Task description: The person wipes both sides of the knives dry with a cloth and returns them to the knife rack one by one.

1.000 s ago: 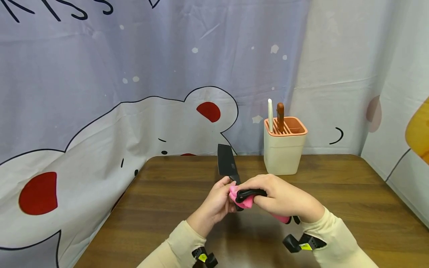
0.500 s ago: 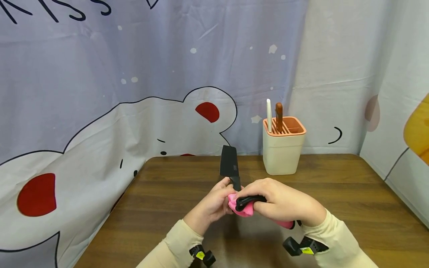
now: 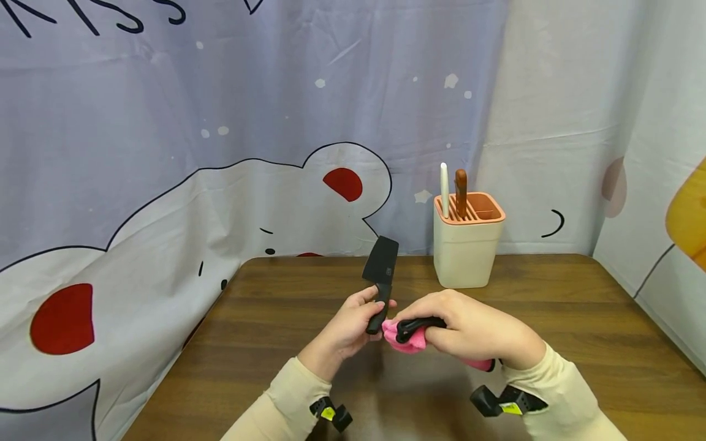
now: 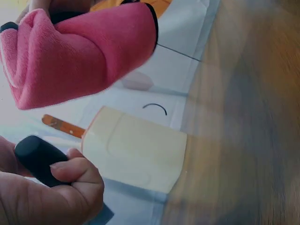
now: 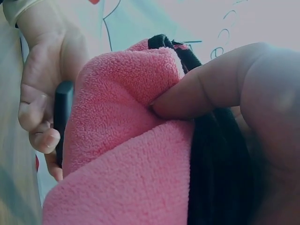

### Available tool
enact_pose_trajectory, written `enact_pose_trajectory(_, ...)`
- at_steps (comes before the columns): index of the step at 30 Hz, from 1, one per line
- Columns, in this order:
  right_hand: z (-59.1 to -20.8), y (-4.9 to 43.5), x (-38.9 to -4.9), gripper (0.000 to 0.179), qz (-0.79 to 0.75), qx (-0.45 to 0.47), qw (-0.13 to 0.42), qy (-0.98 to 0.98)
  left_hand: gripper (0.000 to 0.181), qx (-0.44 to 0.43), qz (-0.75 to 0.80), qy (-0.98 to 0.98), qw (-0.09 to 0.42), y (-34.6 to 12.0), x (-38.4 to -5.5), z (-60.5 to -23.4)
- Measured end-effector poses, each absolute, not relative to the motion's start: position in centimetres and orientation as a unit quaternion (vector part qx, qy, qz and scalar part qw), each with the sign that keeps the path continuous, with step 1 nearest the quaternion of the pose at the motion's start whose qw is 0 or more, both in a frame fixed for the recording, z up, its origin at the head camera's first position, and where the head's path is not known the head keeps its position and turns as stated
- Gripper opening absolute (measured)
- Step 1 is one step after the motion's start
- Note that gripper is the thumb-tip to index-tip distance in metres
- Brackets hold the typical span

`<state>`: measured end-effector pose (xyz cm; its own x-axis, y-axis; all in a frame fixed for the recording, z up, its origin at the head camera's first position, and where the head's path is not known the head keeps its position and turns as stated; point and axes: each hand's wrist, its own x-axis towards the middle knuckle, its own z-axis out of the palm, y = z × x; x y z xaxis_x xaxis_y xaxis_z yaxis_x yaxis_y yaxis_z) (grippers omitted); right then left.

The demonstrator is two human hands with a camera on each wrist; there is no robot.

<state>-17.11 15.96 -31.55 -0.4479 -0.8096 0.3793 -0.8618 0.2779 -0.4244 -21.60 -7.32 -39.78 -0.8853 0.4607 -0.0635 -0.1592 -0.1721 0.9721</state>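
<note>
My left hand point(image 3: 347, 324) grips the black handle of a cleaver point(image 3: 381, 260), whose dark blade points away, tilted slightly right, above the table's far part. In the left wrist view the handle's butt point(image 4: 35, 152) pokes out between thumb and fingers. A folded pink cloth point(image 3: 405, 337) with black edging is pinched in my right hand point(image 3: 469, 324), just right of the handle. The right wrist view shows the thumb pressing into the fuzzy cloth point(image 5: 117, 103), with the cleaver handle point(image 5: 62, 108) partly hidden behind it. Whether cloth and handle touch is unclear.
A cream knife holder point(image 3: 466, 254) with an orange slotted top stands at the table's back right. A white handle point(image 3: 444, 190) and a brown handle point(image 3: 461, 193) stick up from its slots. A printed curtain point(image 3: 248, 110) hangs behind the wooden table point(image 3: 276, 306).
The cleaver's blade has swung to tilt rightward, and its handle now shows more fully in the left hand. The right hand with the cloth has shifted slightly right, off the handle.
</note>
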Motion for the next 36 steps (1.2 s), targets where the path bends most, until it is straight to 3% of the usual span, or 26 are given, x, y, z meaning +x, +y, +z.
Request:
enact_pose_trajectory(13,-30.8,16.8,-16.9,0.058,0.297,0.497,0.052,-0.814,0.067,0.083,0.692,0.711,0.095,-8.3,-22.3,-39.8)
enact_pose_trajectory(22,-32.1,20.1,-18.2,0.056,0.27,0.426,0.052,-0.862,0.049,0.111,0.627,0.771,0.03,-9.4,-22.8,-39.2)
enact_pose_trajectory(27,-34.2,23.7,-19.9,0.05,0.244,0.37,0.045,-0.895,0.038,0.112,0.586,0.802,-0.02,-9.9,-23.1,-39.0)
enact_pose_trajectory(31,-36.2,26.6,-21.2,0.043,0.196,0.314,0.073,-0.926,0.032,0.112,0.58,0.805,-0.058,-10.2,-23.2,-38.8)
enact_pose_trajectory(36,-38.6,29.4,-21.9,0.045,0.122,0.231,0.082,-0.962,0.026,0.11,0.588,0.796,-0.091,-10.5,-23.3,-38.7)
